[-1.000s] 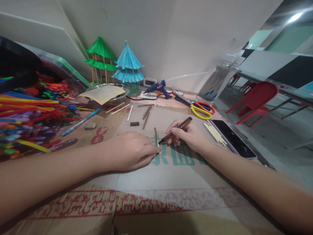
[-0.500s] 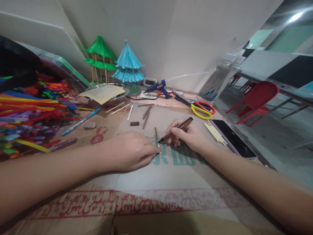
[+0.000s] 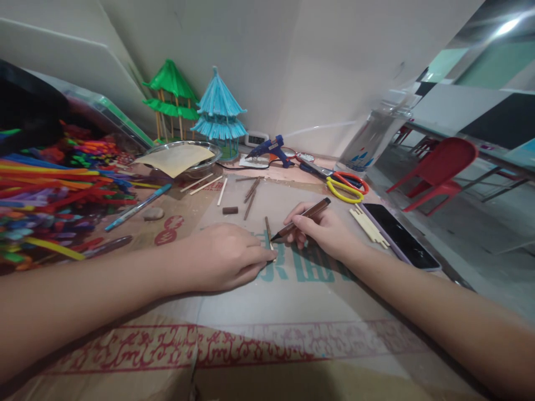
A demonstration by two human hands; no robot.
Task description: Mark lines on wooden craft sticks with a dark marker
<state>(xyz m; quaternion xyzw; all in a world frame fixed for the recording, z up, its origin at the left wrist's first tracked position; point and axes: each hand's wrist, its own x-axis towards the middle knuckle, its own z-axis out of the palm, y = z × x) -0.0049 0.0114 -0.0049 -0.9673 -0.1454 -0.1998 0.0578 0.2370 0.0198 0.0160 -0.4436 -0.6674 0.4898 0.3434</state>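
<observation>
My left hand (image 3: 234, 256) lies on the work surface, its fingertips pinching the near end of a short wooden stick (image 3: 268, 229). The far part of that stick is brown; a pale part shows near my fingers. In my right hand (image 3: 313, 225) is a brown marker pen (image 3: 307, 216), held like a pencil with its tip at the stick. The marker's brown cap (image 3: 229, 210) lies off to the left. Beyond it are several brown sticks (image 3: 252, 192) and a few pale sticks (image 3: 222, 192).
Scissors (image 3: 345, 186), a phone (image 3: 399, 236) and a bundle of pale sticks (image 3: 369, 225) lie at right. A glue gun (image 3: 271, 149), blue model pavilion (image 3: 219, 108) and green one (image 3: 170, 94) stand behind. Colourful pipe cleaners (image 3: 54, 195) heap at left, near a metal bowl (image 3: 215, 153).
The marker tip has shifted very slightly along the stick. My left hand keeps its place, and the other things look the same.
</observation>
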